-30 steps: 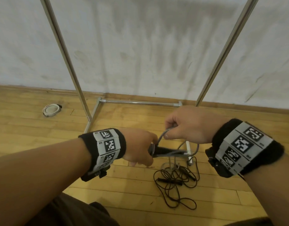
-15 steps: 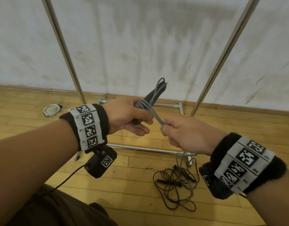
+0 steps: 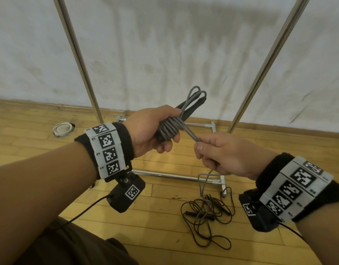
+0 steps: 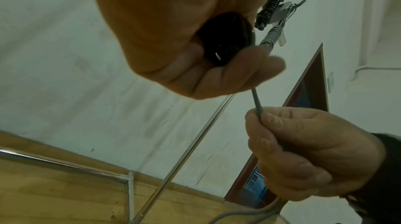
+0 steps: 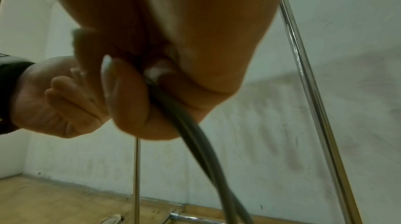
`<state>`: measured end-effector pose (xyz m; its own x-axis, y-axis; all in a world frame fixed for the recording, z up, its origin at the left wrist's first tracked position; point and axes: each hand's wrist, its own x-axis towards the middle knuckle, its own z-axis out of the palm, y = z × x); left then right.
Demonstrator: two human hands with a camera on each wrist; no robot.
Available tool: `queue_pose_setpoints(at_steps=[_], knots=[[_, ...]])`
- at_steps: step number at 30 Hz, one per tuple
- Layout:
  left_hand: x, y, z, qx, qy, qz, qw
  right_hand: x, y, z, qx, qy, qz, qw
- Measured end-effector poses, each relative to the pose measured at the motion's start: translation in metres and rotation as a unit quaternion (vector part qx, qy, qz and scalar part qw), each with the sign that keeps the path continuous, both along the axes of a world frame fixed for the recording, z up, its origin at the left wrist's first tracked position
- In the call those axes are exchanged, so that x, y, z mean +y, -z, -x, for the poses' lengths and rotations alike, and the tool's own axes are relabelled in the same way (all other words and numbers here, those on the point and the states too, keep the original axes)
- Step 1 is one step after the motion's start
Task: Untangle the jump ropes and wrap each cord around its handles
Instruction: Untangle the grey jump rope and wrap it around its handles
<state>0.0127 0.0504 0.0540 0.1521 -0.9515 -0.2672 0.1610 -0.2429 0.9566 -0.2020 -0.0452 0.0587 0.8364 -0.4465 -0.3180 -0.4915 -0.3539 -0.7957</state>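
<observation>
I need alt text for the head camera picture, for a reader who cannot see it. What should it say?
A person's left hand grips black jump rope handles wrapped in grey cord, while the right hand pinches the cord's free end. A second, dark jump rope lies tangled on the wooden floor beside a metal rack.

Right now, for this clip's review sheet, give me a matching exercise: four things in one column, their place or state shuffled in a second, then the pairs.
Things:
1. grey cord
2. dark jump rope
3. left hand
4. right hand

Places or states:
A. lies tangled on the wooden floor
B. holds the black handles
C. pinches the cord's free length
D. coiled in several turns around the handles

Pairs: 1-D, 2-A, 3-B, 4-C
</observation>
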Motion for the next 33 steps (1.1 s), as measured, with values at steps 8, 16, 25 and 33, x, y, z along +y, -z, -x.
queue_pose_setpoints(at_steps=[8,16,25,33], knots=[[0.004,-0.005,-0.004,0.081,0.166,0.039,0.982,-0.008,0.014,0.002,0.038,-0.019,0.031,0.999],[0.007,0.012,0.025,-0.200,0.378,-0.129,0.895,-0.023,0.019,-0.008,0.116,-0.076,0.237,0.962],[0.000,0.031,0.031,-0.366,0.286,-0.228,0.856,0.019,-0.016,-0.023,0.117,-0.173,0.456,0.865],[-0.011,0.022,0.006,-0.264,0.098,-0.198,0.939,0.031,0.001,-0.033,0.196,-0.118,0.502,0.834]])
